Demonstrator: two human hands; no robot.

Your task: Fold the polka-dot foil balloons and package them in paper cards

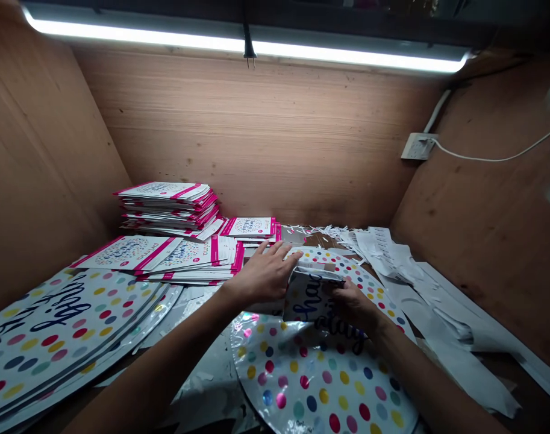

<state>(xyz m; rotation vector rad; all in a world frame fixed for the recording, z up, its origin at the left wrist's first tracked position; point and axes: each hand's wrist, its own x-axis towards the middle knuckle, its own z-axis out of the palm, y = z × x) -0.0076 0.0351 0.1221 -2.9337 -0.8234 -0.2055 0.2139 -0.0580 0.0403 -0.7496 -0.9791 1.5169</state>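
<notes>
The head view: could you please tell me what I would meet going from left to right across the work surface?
Pile of large dotted sheets, tall stack of pink-and-white packets, left hand, folded piece with dark lettering, right hand, loose white paper strips.

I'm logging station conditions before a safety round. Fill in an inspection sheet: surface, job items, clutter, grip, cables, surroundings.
Surface: pale worktop, partly covered, scraps on it.
Job items: folded lettered piece over a round dotted sheet, whether joined unclear; layered dotted sheets at left; pink-edged packets stacked behind these.
Clutter: loose white paper strips along the right; small paper scraps at the back.
Grip: right hand holds the folded piece's right side; left hand spread at its left, contact unclear.
Cables: white cable at a wall socket; black two-pin plug hanging, unplugged.
Surroundings: wooden panels on three sides; strip light on.
</notes>
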